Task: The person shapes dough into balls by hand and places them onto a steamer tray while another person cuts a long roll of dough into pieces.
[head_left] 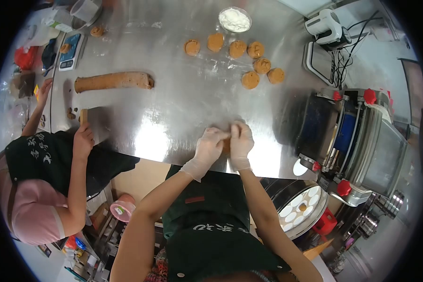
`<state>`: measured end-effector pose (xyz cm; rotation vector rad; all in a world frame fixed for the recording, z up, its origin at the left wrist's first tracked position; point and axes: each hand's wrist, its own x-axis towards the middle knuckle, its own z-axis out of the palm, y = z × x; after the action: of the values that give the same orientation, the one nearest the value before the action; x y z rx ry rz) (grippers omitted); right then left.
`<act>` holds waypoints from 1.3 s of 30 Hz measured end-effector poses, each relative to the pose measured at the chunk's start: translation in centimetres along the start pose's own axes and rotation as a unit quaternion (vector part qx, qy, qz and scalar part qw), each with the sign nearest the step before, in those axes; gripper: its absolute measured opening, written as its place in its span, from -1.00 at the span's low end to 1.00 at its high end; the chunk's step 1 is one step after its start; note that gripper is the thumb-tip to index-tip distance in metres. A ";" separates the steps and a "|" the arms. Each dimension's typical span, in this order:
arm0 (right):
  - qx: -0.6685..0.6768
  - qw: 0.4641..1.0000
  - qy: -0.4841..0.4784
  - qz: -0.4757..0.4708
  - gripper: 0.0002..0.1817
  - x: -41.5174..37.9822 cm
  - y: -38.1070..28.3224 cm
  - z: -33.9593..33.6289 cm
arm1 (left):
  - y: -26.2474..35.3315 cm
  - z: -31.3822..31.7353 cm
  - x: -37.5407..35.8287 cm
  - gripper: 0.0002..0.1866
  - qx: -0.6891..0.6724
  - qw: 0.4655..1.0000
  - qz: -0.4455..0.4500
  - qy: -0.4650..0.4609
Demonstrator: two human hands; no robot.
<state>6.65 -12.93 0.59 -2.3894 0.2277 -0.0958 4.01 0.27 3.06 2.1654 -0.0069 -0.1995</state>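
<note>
White electric mixer (325, 27) beyond a red-knobbed machine (358, 143), pink bucket (122, 209) at lower left.

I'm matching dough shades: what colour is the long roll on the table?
The long roll is orange-brown, best seen in the head view.

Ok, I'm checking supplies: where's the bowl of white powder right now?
In the head view, the bowl of white powder stands at the top, slightly right of centre, on the metal table, just beyond the brown rounds.

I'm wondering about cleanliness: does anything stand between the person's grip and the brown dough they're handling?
Yes, thin gloves on the left grip and right grip; nothing else visible blocks the brown dough.
</note>
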 end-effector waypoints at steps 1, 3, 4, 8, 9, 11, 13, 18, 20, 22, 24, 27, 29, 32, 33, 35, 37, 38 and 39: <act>0.039 0.997 -0.010 0.072 -0.72 0.4 -0.1 -0.4 | 1.7 -0.6 0.9 -0.54 -0.002 1.000 -0.025 0.016; 0.113 0.969 -0.026 0.217 -0.71 1.1 -0.1 -1.9 | 2.2 -0.2 1.9 -0.55 0.088 0.993 0.000 -0.076; 0.108 0.973 -0.029 0.200 -0.67 1.2 0.7 -1.9 | 2.1 0.0 2.3 -0.56 0.118 0.984 0.020 -0.131; -0.015 0.996 0.037 0.078 -0.76 -0.6 -0.6 -1.6 | 1.9 -0.4 0.8 -0.64 0.253 0.924 0.098 -0.270; -0.057 0.996 0.050 0.046 -0.79 -1.6 -0.9 -1.1 | 1.0 -0.4 -0.4 -0.65 0.229 0.938 0.155 -0.211; -0.105 0.991 0.088 -0.009 -0.83 -2.3 -0.5 0.3 | -2.5 0.6 -2.8 -0.67 0.175 0.944 0.265 -0.089; -0.120 0.982 0.135 -0.055 -0.85 -2.7 -0.1 1.4 | -3.2 0.8 -3.3 -0.68 0.150 0.956 0.230 -0.101; -0.022 0.986 0.088 0.142 -0.82 -2.2 -1.5 0.0 | -0.5 -1.5 0.0 -0.54 0.157 0.946 0.092 -0.269; 0.154 0.925 0.122 0.326 -0.75 -2.6 -1.5 -0.8 | 0.6 -2.4 1.5 -0.48 0.079 0.971 0.139 -0.180; 0.123 0.936 0.123 0.305 -0.71 -3.4 -0.4 0.1 | 2.0 -2.8 2.9 -0.43 0.068 0.968 0.180 -0.159; 0.181 0.922 0.110 0.325 -0.71 -3.7 0.2 0.4 | 1.3 -2.4 3.2 -0.45 0.117 0.942 0.185 -0.253; 0.304 0.864 0.086 0.392 -0.77 -5.0 -0.5 0.0 | -0.2 -3.3 2.4 -0.52 0.154 0.919 0.219 -0.290; 0.267 0.877 0.092 0.389 -0.85 -4.3 -2.0 0.2 | -1.1 -3.8 1.6 -0.58 0.166 0.916 0.274 -0.240; -0.029 0.977 0.202 0.059 -0.90 -4.9 -2.1 2.4 | -4.4 -2.1 -0.9 -0.65 0.153 0.922 0.328 -0.138; -0.056 0.976 0.211 0.024 -0.89 -4.8 -1.7 2.7 | -4.9 -1.7 -1.5 -0.66 0.123 0.936 0.311 -0.115; -0.108 0.967 0.226 -0.044 -0.86 -4.5 -0.9 3.4 | -6.2 -0.8 -2.4 -0.67 0.096 0.950 0.280 -0.096; -0.133 0.970 0.200 -0.025 -0.86 -4.0 -1.0 3.5 | -6.1 -0.4 -2.2 -0.66 0.101 0.955 0.259 -0.099; -0.145 0.971 0.188 -0.016 -0.86 -4.0 -1.1 3.3 | -5.9 -0.2 -2.4 -0.65 0.072 0.963 0.239 -0.102; -0.116 0.980 0.158 0.009 -0.86 -4.1 -0.6 3.2 | -5.3 -0.5 -2.4 -0.65 0.045 0.969 0.220 -0.103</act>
<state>3.10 -9.55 -1.36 -2.5950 0.4309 -0.4663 1.37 3.90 -0.69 2.1634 -0.6190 -0.1676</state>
